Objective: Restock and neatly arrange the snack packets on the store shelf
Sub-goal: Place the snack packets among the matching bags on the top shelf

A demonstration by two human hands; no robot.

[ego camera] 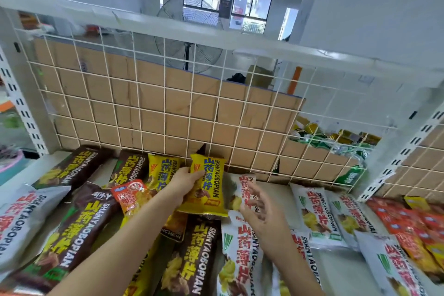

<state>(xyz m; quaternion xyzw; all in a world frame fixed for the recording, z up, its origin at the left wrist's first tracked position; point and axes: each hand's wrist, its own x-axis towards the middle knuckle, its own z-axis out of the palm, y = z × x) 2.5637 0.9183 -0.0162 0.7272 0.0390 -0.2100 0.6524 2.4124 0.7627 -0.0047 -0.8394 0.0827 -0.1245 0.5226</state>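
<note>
Hands at the snack shelf [276,191]: left hand [186,181] grips a yellow packet [211,190] by its left edge, fingers curled round it, the packet raised at mid-shelf just in front of the wire grid [168,103] and beside a second yellow packet [158,170]; right hand [260,209] hovers with fingers spread and loose, holding nothing, over a white packet [245,187], contact not discernible through blur. Brown packets [72,223] lie to the left; further white packets [314,214] to the right; orange packets [408,223] at far right.

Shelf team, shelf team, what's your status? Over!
Left hand grips yellow snack packet, by the wire grid. Right hand open above white packet. Loose brown packets crowd the front.
</note>
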